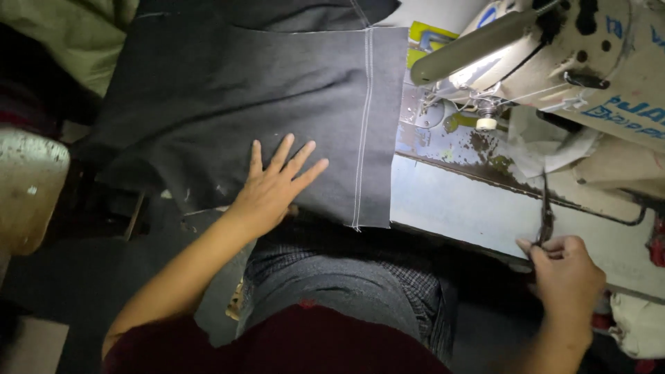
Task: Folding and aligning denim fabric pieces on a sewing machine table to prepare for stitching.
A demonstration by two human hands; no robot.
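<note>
A dark grey denim piece [228, 97] with a white double-stitched seam down its right side lies across the sewing table and hangs off the left. My left hand [273, 187] rests flat on its lower part, fingers spread. Over at the table's front edge, my right hand [564, 273] is closed on a pair of dark scissors [546, 208] that point away from me. The sewing machine [554, 48] stands at the upper right, its lamp lit over the needle area.
The white table top [471, 208] is worn and stained near the machine's metal plate [422, 114]. Pale cloth [76, 34] lies at the upper left. A rounded metal object [28, 187] sits at the left edge. My lap in checked fabric [415, 284] is below the table.
</note>
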